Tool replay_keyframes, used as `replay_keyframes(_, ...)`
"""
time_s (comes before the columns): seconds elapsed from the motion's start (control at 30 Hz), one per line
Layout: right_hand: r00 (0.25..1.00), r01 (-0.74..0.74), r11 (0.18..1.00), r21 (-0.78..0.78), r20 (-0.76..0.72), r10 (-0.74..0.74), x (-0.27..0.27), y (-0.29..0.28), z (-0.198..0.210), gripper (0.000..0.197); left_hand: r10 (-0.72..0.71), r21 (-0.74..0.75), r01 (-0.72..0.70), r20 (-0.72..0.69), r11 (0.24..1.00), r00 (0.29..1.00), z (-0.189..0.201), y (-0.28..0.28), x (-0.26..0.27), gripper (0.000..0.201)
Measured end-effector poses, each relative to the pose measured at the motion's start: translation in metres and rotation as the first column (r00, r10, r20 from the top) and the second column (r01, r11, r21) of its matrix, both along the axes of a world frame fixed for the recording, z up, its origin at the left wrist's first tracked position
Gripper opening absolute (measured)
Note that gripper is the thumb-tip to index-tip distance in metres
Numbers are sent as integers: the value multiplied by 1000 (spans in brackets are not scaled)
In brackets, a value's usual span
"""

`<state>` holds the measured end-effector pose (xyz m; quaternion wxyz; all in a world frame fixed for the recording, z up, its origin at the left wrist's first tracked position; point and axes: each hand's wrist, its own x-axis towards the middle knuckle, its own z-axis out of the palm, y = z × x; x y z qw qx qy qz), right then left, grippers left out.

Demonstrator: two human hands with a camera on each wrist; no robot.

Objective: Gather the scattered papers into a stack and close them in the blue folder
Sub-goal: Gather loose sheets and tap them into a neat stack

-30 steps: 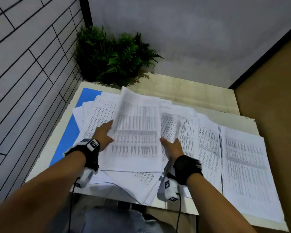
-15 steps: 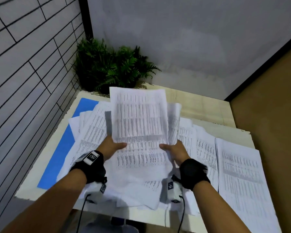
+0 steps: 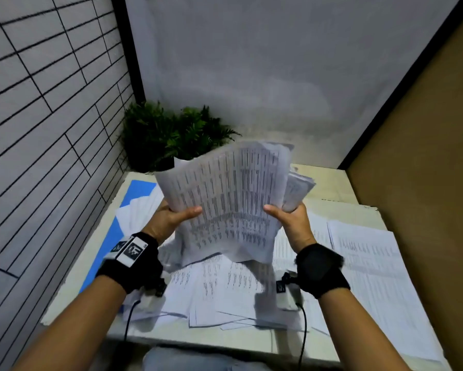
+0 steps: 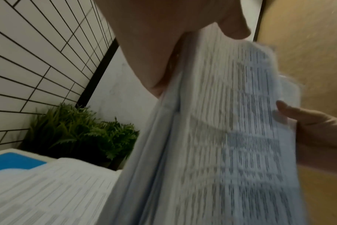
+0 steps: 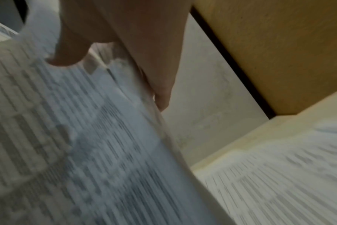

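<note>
A bundle of printed papers (image 3: 233,199) stands nearly upright above the table, held between both hands. My left hand (image 3: 171,218) grips its left edge, thumb on the front sheet; my right hand (image 3: 289,218) grips the right edge the same way. In the left wrist view the bundle (image 4: 221,137) fills the middle, and in the right wrist view the bundle (image 5: 77,137) is blurred. More loose sheets (image 3: 238,287) lie spread on the table below. The blue folder (image 3: 136,188) lies open at the table's left, mostly under papers.
A green plant (image 3: 171,135) sits in the far left corner by the tiled wall (image 3: 37,129). Further sheets (image 3: 372,277) cover the table's right side, next to a brown wall (image 3: 425,183). The table's front edge (image 3: 198,341) is just before my body.
Both hands have lifted the bundle off the table and tipped it upright, higher than half a second ago. The head view has tilted up.
</note>
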<state>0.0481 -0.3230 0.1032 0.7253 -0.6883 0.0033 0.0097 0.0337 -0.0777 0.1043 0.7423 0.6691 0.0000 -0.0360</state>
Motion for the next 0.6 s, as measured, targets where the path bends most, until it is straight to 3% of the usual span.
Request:
replay_keyframes(0.1,1000,-3,1000,-28,-24,2,1,8,3,28,70,35,-70,0,997,998,4,-8,-1,46)
replay_keyframes(0.17,1000,-8,1000,-8,17,8,4,7,16,29,157,31,-157,16,987,988,14,-8,-2,33)
replay_keyframes(0.2,999,-1,1000,13,52,0,6,4,21,30,164,11,-165,42,986,986,17,-7,-3,33)
replay_keyframes(0.3,996,-2,998,63,91,-4,6,-7,20,35,111,-45,-108,78,993,991,18,2,-8,70)
replay_keyframes(0.33,998,-2,999,46,59,0,4,-6,14,38,88,-21,-87,60,996,994,13,1,-9,67)
replay_keyframes(0.4,1000,-16,1000,0,-4,16,0,1,5,31,48,54,-49,19,997,999,8,-7,-8,35)
replay_keyframes(0.43,1000,-18,1000,-9,-12,18,-3,3,2,27,51,84,-51,5,995,999,8,-10,-8,32)
replay_keyframes(0.6,996,-36,992,123,91,25,0,-5,15,34,0,48,-6,120,999,993,18,-9,-3,71)
